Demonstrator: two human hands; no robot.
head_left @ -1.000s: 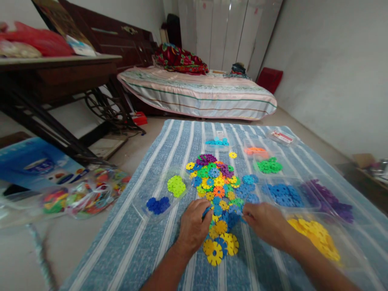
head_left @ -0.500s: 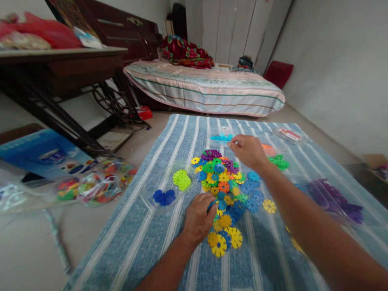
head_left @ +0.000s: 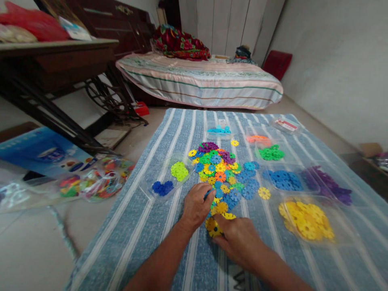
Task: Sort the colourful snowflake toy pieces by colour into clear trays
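Flower-shaped plastic discs in mixed colours lie in a loose pile [head_left: 220,176] on a striped cloth [head_left: 169,133]. My left hand [head_left: 197,205] rests at the pile's near left side, its fingers closed on a blue disc [head_left: 208,194] that shows only in part. At the near end of the pile, my right hand [head_left: 238,238] has thumb and fingers on a yellow disc [head_left: 214,227], pinching its edge. More yellow discs lie under and beside those fingers. A lone yellow disc [head_left: 264,193] sits to the right of the pile.
Clear trays hold sorted discs: yellow [head_left: 307,220], blue [head_left: 285,180], purple [head_left: 330,186], green [head_left: 272,152], orange [head_left: 258,140] and light blue [head_left: 219,130]. Left of the pile, another tray [head_left: 148,188] holds dark blue and lime discs. A bed [head_left: 200,87] stands beyond.
My right hand has come back from the far light blue tray to the yellow discs near me. A yellow disc now lies near that tray. My left hand stays by the pile.
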